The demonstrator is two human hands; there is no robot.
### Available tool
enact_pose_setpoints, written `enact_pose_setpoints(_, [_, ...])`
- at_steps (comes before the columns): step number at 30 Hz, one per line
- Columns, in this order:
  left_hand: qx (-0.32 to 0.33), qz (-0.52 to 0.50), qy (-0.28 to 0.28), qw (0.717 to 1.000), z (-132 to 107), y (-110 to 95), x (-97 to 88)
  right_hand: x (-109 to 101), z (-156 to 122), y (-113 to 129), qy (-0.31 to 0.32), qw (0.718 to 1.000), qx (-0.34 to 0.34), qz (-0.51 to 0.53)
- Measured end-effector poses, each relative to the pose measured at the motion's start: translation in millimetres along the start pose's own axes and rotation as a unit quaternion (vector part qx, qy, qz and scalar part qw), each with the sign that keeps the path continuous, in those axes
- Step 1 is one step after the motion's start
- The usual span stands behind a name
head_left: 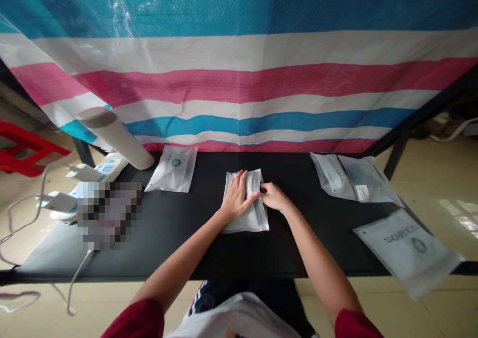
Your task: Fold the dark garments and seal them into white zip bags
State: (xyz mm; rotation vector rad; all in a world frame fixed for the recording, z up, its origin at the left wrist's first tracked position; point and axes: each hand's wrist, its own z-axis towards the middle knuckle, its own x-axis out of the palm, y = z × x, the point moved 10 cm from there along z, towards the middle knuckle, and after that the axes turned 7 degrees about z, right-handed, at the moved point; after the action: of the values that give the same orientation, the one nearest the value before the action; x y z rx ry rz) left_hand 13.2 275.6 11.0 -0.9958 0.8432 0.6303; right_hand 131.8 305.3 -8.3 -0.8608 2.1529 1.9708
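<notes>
A frosted plastic zip bag (249,217) lies flat in the middle of a black table (194,243). My left hand (236,196) rests flat on the bag's left half, fingers stretched out and pointing away from me. My right hand (272,195) is at the bag's right edge with its fingers curled in a pinch on that edge. Both sleeves are dark red.
Another printed bag (174,169) lies at the back left beside a tilted cardboard tube (118,138). Two overlapping bags (353,178) sit at the back right, a larger printed bag (409,248) overhangs the right front edge. A power strip with plugs (91,176) and cables occupies the left end. A striped tarp (239,79) hangs behind.
</notes>
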Motion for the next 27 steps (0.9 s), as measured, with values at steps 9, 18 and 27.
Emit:
enact_pose_setpoints(9, [-0.024, 0.105, 0.027, 0.994, 6.9, -7.9, 23.4, -111.0, -14.4, -45.5, -0.168, 0.946, 0.070, 0.267])
enact_pose_setpoints(18, [-0.071, -0.146, -0.068, 0.984, 24.0, 14.4, -18.9, -66.7, -1.4, -20.2, -0.155, 0.942, 0.009, 0.298])
enact_pose_setpoints(27, [-0.081, -0.329, -0.003, 0.941, 3.9, 58.5, -35.0, -60.6, -2.3, -20.2, -0.137, 0.957, -0.005, 0.257])
